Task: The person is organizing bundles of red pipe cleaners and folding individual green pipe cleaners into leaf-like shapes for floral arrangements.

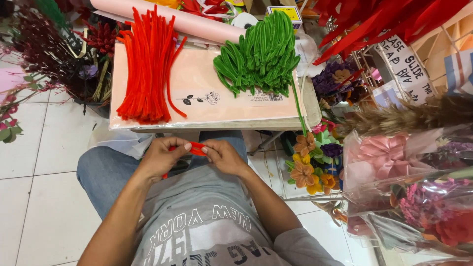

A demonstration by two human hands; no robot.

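Observation:
My left hand (162, 156) and my right hand (222, 155) meet over my lap, both pinching a bent red pipe cleaner (197, 148) between thumb and fingers. Part of that stem is hidden under my left palm. Just beyond my hands stands a small table (310, 101) covered with a pink sheet (202, 79). A thick bundle of red pipe cleaners (148, 64) lies on its left half. A heap of green pipe cleaners (261, 54) lies on its right half, with one green stem hanging over the edge.
Handmade fuzzy flowers (308, 165) in orange, yellow and purple stand low at the right. Wrapped bouquets (414, 192) and dried grass fill the right side. A pink paper roll (172, 19) lies behind the table. Dark red dried flowers (44, 44) stand at the left on white floor tiles.

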